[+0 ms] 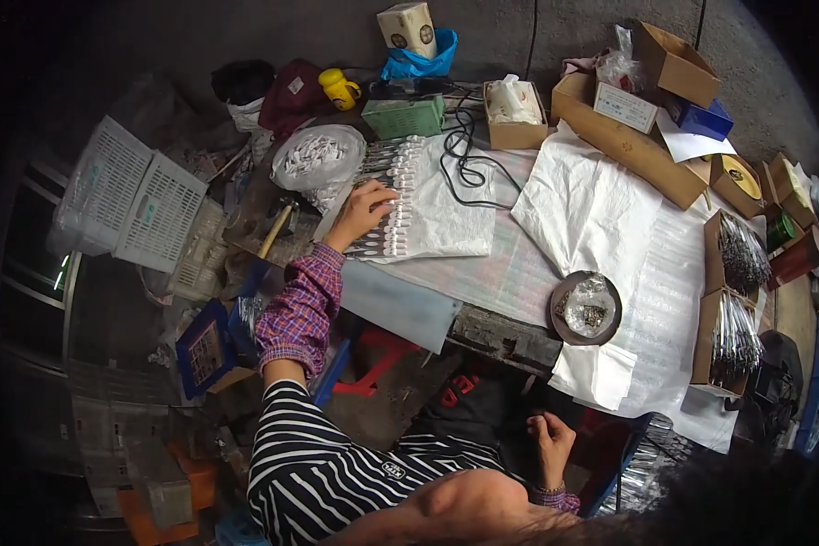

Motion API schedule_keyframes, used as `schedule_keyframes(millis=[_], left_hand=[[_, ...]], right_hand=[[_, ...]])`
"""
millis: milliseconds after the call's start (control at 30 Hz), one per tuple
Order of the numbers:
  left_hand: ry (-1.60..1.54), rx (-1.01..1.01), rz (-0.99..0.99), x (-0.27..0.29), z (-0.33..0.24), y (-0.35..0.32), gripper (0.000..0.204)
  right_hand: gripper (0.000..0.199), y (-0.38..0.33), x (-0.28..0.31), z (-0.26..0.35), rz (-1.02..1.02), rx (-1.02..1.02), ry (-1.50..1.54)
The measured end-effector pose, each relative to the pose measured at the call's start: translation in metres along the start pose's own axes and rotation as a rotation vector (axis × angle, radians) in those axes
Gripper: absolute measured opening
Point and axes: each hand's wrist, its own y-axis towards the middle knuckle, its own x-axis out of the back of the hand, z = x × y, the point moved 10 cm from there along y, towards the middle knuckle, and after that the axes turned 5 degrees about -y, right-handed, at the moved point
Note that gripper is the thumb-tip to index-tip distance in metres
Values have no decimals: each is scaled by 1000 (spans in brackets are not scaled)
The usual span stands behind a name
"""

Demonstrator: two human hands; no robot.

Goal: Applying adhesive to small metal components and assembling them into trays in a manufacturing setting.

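You are looking down on a long workbench (510, 273) covered in white woven sheeting, set against a grey wall, with cardboard boxes (628, 136) crowding its far and right edges. White plastic crates (127, 196) stand off its left end. Your left hand (364, 211) reaches out with fingers spread, resting flat on rows of white-tipped metal pieces (400, 205) laid on the sheet near the bench's left corner. Your right hand (551, 443) hangs loosely curled and empty below the near edge. A round metal dish (562, 314) sits near that edge; bare sheeting lies between it and the rows.
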Motion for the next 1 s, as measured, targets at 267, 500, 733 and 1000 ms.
schedule_keyframes(millis=[267, 500, 733, 1000], left_hand=[[96, -43, -65, 3, 0, -3, 30], [53, 36, -109, 14, -9, -17, 26], [-149, 8, -10, -13, -96, -59, 12], [-464, -223, 254, -71, -226, -103, 16]], right_hand=[[18, -12, 3, -1, 83, -75, 150], [24, -85, 80, -60, 88, -506, 283], [31, -167, 243, -92, -289, -321, 166], [30, -96, 207, 172, -70, 441, 294]])
